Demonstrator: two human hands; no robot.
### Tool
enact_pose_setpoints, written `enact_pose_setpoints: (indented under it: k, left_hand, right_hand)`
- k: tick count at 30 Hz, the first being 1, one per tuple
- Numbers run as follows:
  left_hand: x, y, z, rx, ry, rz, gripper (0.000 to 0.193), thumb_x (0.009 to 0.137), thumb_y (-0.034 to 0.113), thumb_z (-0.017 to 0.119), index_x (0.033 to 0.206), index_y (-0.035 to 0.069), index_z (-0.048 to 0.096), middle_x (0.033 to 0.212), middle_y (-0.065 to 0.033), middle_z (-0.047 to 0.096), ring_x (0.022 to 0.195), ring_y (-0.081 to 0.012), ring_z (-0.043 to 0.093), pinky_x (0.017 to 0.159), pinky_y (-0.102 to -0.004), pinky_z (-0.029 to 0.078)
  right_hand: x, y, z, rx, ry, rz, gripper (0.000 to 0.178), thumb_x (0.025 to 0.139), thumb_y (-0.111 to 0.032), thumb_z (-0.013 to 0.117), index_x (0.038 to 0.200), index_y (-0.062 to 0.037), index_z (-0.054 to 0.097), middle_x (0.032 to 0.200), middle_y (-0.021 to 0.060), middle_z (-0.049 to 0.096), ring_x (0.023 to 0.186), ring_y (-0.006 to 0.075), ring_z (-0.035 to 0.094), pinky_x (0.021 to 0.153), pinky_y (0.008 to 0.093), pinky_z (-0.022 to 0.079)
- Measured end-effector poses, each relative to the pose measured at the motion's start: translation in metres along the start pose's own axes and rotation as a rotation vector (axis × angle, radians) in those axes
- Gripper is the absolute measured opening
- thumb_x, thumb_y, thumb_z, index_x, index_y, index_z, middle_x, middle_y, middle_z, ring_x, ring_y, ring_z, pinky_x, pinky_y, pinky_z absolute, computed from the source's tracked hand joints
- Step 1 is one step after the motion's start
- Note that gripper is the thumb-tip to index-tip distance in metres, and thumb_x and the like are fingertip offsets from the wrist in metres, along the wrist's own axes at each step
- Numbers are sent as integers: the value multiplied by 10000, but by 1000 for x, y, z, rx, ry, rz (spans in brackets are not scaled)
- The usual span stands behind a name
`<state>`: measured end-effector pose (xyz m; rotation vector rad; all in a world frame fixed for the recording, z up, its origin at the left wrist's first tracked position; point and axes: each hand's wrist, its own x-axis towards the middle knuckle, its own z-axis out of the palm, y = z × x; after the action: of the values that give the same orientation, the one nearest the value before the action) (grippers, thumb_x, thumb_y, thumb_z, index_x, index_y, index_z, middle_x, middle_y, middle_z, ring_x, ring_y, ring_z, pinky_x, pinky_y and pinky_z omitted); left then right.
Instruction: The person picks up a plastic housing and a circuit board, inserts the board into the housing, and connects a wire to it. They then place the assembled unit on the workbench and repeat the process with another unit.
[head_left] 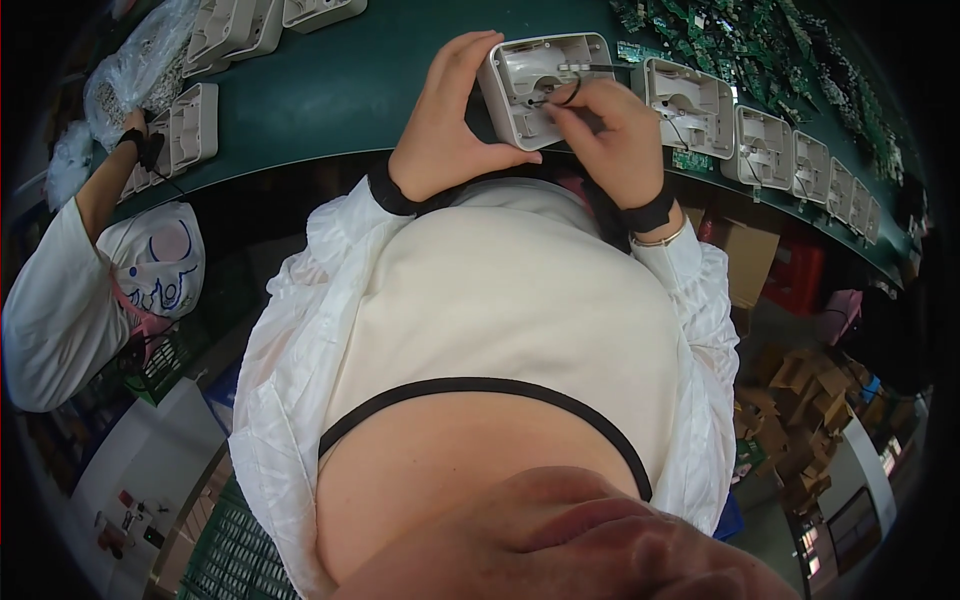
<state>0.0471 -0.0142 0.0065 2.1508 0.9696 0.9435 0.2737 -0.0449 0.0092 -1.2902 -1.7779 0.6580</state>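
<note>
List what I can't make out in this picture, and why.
In the head view:
Dark wire: too thin to trace to its ends.
Held white housing: lower right corner hidden by the right hand.
Topmost housings at left: cut off by the top edge.
Green circuit boards: markings too small to read.

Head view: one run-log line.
left hand: against white housing; right hand: pinching black wire inside it; right side: housing row, green circuit boards
</note>
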Motion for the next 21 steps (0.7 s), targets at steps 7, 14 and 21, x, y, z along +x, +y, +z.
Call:
enact_pose_setpoints:
  k: [7,14,21]
  left_hand:
    - [-5,-3,11,-426,-25,-222,1105,643,164,970,1542,96,330,1520,-159,370,1360,-319,498,1044,-395,531]
    - [-5,-3,6,-299,-89,-156,1134,681,-22,911,1575,115,227,1583,-108,328,1328,-299,555,1032,-413,563]
    - [-5,-4,8,-301,-87,-145,1129,681,-23,910,1572,119,231,1603,-103,299,1347,-299,538,1024,-409,569]
  right_hand:
    - [5,-4,-3,-173,-12,-229,210,823,-35,773,1031,-47,753,909,92,707,880,291,678,760,358,545]
    - [20,-14,-16,-547,305,-279,233,847,-85,768,1079,-97,741,972,42,672,906,262,637,785,389,513]
    - [33,-16,-20,-795,132,-311,207,851,-136,758,1054,-105,729,1014,35,669,924,265,626,788,384,497]
